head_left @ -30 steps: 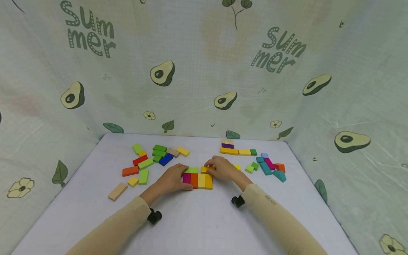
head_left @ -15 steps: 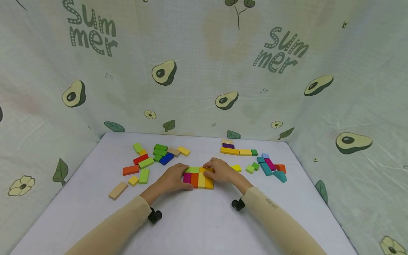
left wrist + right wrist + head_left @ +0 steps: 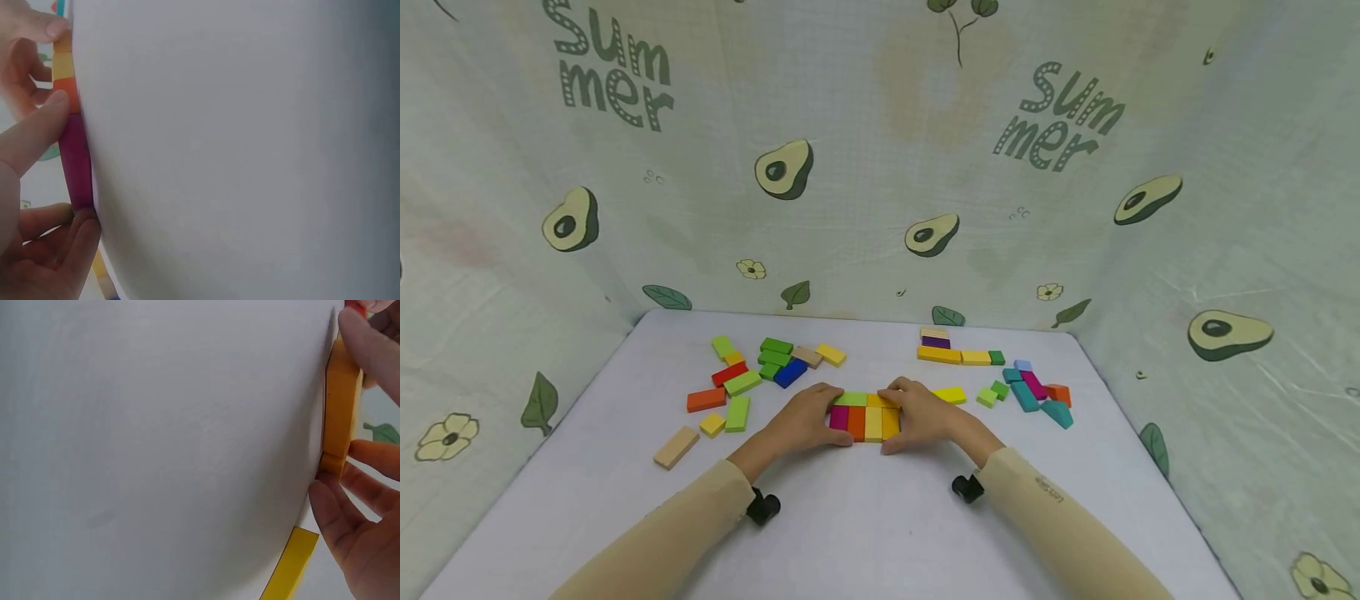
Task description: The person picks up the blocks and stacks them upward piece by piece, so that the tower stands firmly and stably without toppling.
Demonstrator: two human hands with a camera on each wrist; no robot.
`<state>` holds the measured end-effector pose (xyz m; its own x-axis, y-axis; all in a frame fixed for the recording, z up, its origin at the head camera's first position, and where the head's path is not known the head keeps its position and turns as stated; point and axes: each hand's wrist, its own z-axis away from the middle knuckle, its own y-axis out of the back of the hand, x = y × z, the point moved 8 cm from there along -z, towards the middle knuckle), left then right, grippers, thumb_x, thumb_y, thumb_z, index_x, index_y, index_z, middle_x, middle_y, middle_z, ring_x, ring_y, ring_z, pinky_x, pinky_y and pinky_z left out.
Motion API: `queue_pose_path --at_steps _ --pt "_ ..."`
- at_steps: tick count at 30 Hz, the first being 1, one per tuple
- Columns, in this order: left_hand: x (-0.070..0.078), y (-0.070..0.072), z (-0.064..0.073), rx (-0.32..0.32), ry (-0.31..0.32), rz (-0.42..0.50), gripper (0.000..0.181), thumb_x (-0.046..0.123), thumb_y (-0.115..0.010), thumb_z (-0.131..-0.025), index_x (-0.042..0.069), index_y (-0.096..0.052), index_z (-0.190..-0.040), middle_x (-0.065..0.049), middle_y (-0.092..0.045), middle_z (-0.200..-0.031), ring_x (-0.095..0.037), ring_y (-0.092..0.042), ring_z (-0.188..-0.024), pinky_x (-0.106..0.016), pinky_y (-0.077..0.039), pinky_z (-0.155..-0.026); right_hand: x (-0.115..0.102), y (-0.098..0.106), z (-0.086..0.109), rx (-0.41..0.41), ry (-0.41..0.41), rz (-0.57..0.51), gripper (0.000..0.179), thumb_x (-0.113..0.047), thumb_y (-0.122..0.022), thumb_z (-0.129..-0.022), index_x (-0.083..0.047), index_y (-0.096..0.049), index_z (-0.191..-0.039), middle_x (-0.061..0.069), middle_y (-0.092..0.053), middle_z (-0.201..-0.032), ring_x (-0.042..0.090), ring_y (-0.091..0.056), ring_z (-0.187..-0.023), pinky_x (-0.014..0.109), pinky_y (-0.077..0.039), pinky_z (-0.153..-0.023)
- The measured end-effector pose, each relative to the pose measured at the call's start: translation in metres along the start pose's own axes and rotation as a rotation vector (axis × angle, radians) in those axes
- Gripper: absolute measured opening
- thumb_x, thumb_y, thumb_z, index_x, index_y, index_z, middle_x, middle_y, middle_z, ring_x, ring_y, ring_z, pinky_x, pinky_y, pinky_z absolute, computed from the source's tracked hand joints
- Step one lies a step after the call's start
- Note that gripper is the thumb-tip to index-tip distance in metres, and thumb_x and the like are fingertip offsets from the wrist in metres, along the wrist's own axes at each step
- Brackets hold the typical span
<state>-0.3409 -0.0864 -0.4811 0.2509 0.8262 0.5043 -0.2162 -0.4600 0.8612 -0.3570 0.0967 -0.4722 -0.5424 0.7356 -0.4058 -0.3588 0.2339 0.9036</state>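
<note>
In the head view, a flat cluster of wooden blocks lies between my hands. Its front row runs magenta [image 3: 838,417], orange-red [image 3: 856,424], pale yellow [image 3: 873,425] and amber [image 3: 891,422]. Behind it lie a lime green block [image 3: 851,399] and a second amber block [image 3: 880,400]. My left hand [image 3: 803,419] grips the cluster's left end, fingers at the magenta block's side and thumb along the front. My right hand [image 3: 925,415] holds the right end, thumb at the front of the amber block [image 3: 340,403] and fingers at the side and back.
Loose blocks lie left, among them a natural wood block [image 3: 676,447] and a blue block [image 3: 791,373]. A yellow block [image 3: 951,395] is just behind the right hand. Teal blocks [image 3: 1025,397] and others lie right. A printed cloth [image 3: 850,242] hangs behind the table.
My right hand has slid the rear amber block left against the lime green one, closing the gap. Its thumb has then moved to the cluster's front edge. The left hand has stayed in place.
</note>
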Motion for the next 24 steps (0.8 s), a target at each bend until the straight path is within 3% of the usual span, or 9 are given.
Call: queue_pose_path --at_steps 24 --pt "-0.0003 0.0000 -0.0016 -0.006 -0.002 0.005 0.090 0.047 -0.091 -0.083 0.005 -0.054 -0.153 -0.014 -0.056 -0.153 -0.030 -0.054 -0.139 -0.051 -0.047 -0.117 -0.0058 -0.0025 -0.0019 0.030 -0.016 0.018 0.084 -0.043 -0.088 -0.087 -0.012 -0.053 -0.157 0.009 -0.053 -0.150 0.025 -0.051 -0.131 0.043 -0.050 -0.114"
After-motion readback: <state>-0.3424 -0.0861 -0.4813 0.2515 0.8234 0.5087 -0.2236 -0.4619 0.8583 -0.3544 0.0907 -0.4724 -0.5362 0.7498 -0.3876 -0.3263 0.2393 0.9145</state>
